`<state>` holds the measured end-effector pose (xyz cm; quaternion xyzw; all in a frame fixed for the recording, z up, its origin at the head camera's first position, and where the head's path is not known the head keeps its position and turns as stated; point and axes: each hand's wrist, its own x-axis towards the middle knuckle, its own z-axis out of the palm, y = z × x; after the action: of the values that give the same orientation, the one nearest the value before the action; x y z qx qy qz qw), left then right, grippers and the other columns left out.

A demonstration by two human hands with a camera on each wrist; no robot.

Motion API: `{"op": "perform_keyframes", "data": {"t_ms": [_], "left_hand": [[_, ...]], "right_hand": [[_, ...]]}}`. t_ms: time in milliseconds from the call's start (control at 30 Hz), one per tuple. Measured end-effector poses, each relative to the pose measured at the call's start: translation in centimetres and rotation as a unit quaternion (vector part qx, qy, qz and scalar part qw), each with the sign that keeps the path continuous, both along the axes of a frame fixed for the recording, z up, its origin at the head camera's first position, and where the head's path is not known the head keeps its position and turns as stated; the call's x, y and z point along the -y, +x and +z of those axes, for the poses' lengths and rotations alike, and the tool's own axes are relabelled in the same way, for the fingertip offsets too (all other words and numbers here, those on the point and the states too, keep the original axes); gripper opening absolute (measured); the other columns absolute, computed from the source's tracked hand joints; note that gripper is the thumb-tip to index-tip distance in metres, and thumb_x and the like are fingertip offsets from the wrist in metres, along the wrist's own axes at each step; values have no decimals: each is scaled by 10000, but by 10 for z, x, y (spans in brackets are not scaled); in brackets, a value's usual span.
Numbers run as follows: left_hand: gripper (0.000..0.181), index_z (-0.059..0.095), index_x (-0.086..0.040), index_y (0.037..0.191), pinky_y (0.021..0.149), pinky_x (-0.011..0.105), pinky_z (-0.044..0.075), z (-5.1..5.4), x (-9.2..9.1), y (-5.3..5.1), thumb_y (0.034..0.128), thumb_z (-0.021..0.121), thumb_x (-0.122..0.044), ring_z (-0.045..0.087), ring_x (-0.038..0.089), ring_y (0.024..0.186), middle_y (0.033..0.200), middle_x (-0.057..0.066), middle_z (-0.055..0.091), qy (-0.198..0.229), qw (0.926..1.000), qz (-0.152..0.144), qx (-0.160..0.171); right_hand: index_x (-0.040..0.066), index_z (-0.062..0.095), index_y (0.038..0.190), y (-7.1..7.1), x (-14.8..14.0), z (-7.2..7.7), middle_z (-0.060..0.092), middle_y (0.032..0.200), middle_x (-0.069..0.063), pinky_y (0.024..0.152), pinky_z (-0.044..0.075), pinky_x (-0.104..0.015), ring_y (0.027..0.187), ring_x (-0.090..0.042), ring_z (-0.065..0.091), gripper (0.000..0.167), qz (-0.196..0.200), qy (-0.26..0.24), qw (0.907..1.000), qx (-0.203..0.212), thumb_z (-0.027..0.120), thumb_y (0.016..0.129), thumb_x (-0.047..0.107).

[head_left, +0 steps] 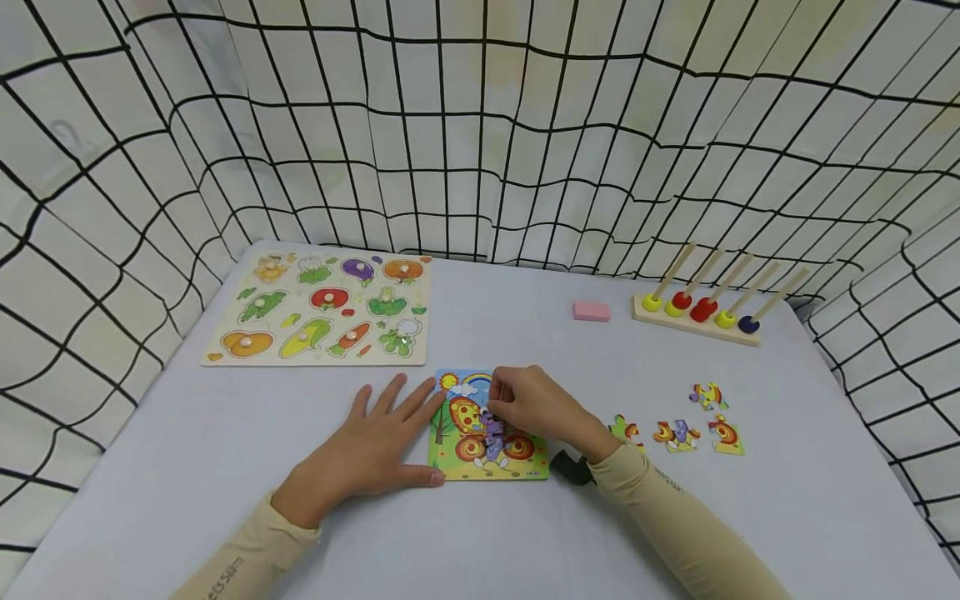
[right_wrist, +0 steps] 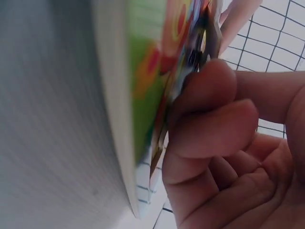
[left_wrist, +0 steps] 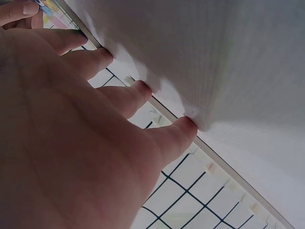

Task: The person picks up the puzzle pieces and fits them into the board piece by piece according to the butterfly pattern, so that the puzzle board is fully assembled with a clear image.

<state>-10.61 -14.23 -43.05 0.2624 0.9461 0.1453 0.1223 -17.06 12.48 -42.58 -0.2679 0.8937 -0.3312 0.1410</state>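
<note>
A square butterfly picture puzzle board (head_left: 457,468) lies on the white-covered table. My left hand (head_left: 375,446) rests flat beside it with fingers spread, fingertips and thumb touching its left edge; the left wrist view shows those straight fingers (left_wrist: 174,138) along a thin edge. Over the board's upper middle, my right hand (head_left: 536,402) pinches a thin puzzle piece (right_wrist: 158,155) between thumb and curled fingers. That piece is tilted up from the printed surface (right_wrist: 143,95), and the hand hides most of it. Several loose puzzle pieces (head_left: 677,435) lie to the right.
A vegetable peg board (head_left: 378,360) lies at the back left. A pink block (head_left: 591,312) and a wooden bead stand (head_left: 697,325) with upright pegs are at the back right. Black netting (head_left: 480,117) walls in the table. Something dark (head_left: 572,468) sits under my right wrist.
</note>
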Motion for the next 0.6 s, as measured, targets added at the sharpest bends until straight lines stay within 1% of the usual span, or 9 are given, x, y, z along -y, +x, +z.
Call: {"op": "perform_keyframes", "data": {"t_ms": [167,333,433,533,600], "left_hand": [[1072,326,-139,1699,1173,809,119,-2,1,0,891,754,-697,129,503,1598,1774,105,214,-1,10000,-12,-15],[1071,329,-135,1698,1170,813,122,-1,0,1,891,749,-701,136,508,1595,1771,112,222,-2,10000,-21,-32],[1068,330,-137,1698,1173,810,121,0,0,1,893,746,-702,137,505,1596,1771,109,222,1,10000,-10,-21],[1065,331,-135,1697,1172,810,125,1,0,1,895,743,-704,140,505,1596,1771,109,224,-11,10000,-3,-26],[1065,330,-134,1697,1173,809,126,1,0,2,897,740,-705,142,505,1596,1771,108,222,-27,10000,-1,-20]], "right_hand": [[107,635,927,-1,1,3,596,721,38,570,422,-241,624,-92,516,149,146,300,9994,122,764,1000,115],[71,640,1008,-2,0,11,610,774,16,601,447,-247,673,-114,536,142,412,634,9967,285,777,994,105],[44,666,1047,-2,0,13,616,797,15,631,466,-252,704,-120,544,114,558,782,9950,283,764,993,69],[33,688,1054,-2,-1,13,622,800,23,643,476,-250,714,-117,549,89,603,833,9944,236,750,991,45],[35,691,1046,-1,0,13,623,794,27,641,478,-250,710,-113,551,92,603,823,9946,204,760,989,58]]}}
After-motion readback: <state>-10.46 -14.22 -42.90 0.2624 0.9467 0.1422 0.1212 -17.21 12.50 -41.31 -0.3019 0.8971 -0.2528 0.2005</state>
